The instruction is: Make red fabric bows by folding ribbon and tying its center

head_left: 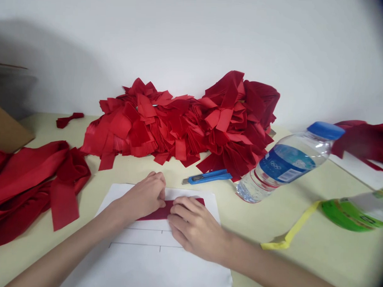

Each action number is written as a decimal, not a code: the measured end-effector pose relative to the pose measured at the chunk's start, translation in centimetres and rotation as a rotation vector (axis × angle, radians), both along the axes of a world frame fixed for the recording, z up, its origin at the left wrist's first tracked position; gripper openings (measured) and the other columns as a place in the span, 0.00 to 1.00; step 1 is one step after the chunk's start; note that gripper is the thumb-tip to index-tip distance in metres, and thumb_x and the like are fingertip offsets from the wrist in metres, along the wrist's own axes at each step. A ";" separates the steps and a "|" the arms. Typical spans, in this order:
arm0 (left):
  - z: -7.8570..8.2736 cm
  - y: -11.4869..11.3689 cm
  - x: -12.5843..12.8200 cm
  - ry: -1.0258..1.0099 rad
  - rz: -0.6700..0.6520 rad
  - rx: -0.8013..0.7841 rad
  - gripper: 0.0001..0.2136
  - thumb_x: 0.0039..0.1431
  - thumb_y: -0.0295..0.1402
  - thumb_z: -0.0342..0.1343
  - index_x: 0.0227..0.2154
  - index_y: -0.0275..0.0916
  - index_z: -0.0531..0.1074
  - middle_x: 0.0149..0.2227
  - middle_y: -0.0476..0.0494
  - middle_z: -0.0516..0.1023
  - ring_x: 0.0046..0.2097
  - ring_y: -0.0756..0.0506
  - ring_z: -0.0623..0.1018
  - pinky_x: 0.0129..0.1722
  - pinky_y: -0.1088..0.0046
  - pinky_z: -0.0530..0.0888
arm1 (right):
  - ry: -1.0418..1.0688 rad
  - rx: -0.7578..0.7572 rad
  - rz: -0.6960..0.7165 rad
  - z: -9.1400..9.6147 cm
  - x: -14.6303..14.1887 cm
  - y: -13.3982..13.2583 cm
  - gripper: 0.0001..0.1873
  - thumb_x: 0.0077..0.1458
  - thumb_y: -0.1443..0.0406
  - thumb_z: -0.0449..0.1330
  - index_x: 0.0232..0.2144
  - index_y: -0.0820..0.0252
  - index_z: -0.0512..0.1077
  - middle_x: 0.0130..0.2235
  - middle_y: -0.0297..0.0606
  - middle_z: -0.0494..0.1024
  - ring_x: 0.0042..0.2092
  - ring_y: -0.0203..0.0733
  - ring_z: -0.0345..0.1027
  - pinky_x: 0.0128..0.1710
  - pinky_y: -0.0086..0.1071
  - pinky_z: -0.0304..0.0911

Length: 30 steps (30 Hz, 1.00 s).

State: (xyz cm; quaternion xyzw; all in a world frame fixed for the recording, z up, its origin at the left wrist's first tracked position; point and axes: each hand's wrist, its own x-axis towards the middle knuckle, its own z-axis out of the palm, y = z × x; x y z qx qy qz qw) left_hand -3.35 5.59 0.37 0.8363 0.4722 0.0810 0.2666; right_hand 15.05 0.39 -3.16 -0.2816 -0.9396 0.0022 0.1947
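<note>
A dark red fabric strip (157,214) lies across a white paper sheet (149,267) marked with thin ruled lines. My left hand (150,194) is closed, its curled fingers and thumb pinching at the strip's upper part; the fingertips are partly hidden. On the strip's right half, my right hand (191,225) bends its fingers close together, tips pressed on the cloth. Just beyond the paper lies a blue utility knife (209,176) with some blade showing.
A big heap of red fabric pieces (179,126) stands against the wall. Long red fabric bands (27,175) lie at left, near a cardboard box (6,128). To the right are a blue-capped water bottle (281,165), a green-labelled bottle (352,214) and a yellow strip (297,229).
</note>
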 end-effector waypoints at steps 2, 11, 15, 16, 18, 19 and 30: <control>0.1 0.3 0.0 0.011 -0.034 -0.027 0.03 0.47 0.25 0.52 0.22 0.38 0.68 0.36 0.45 0.68 0.43 0.42 0.67 0.43 0.64 0.68 | -0.011 0.028 0.002 -0.3 0.1 0.0 0.10 0.57 0.71 0.51 0.30 0.65 0.71 0.31 0.41 0.71 0.41 0.44 0.61 0.42 0.38 0.61; 0.1 1.2 -0.5 0.042 -0.121 -0.117 0.03 0.47 0.29 0.56 0.21 0.39 0.73 0.42 0.46 0.62 0.47 0.42 0.62 0.48 0.63 0.63 | -0.058 0.240 0.026 0.3 0.2 -1.3 0.08 0.57 0.72 0.52 0.37 0.68 0.71 0.35 0.43 0.73 0.39 0.45 0.62 0.36 0.38 0.59; 0.2 1.5 -0.8 0.061 -0.152 -0.156 0.03 0.43 0.32 0.60 0.19 0.41 0.75 0.43 0.47 0.62 0.47 0.42 0.61 0.49 0.64 0.63 | -0.059 0.292 0.140 0.2 0.7 -4.4 0.03 0.53 0.70 0.56 0.29 0.65 0.71 0.23 0.35 0.68 0.26 0.38 0.59 0.23 0.34 0.51; 0.2 1.5 -0.9 0.064 -0.159 -0.163 0.03 0.43 0.32 0.60 0.19 0.41 0.75 0.43 0.47 0.62 0.47 0.42 0.61 0.49 0.64 0.63 | -0.068 0.316 0.145 -0.1 0.9 -5.2 0.02 0.51 0.71 0.58 0.28 0.65 0.70 0.23 0.34 0.68 0.25 0.37 0.58 0.21 0.33 0.50; 0.2 1.4 -1.1 0.070 -0.173 -0.176 0.02 0.42 0.32 0.60 0.19 0.41 0.76 0.43 0.47 0.62 0.47 0.42 0.61 0.49 0.64 0.63 | -0.085 0.350 0.133 -0.7 1.4 -6.4 0.01 0.49 0.72 0.58 0.27 0.65 0.70 0.23 0.34 0.69 0.23 0.36 0.58 0.19 0.33 0.48; 0.2 1.4 -1.2 0.071 -0.180 -0.182 0.02 0.42 0.32 0.60 0.19 0.42 0.76 0.43 0.47 0.62 0.47 0.42 0.61 0.48 0.64 0.63 | -0.086 0.356 0.116 -0.9 1.5 -6.8 0.02 0.48 0.72 0.58 0.28 0.65 0.70 0.23 0.34 0.69 0.23 0.36 0.57 0.19 0.32 0.48; 0.1 0.2 -1.2 0.059 -0.194 -0.183 0.02 0.41 0.30 0.59 0.18 0.42 0.75 0.42 0.47 0.61 0.46 0.43 0.61 0.47 0.64 0.65 | -0.085 0.381 0.087 -0.7 2.0 -7.0 0.02 0.52 0.70 0.59 0.31 0.64 0.71 0.20 0.32 0.70 0.20 0.34 0.57 0.16 0.32 0.48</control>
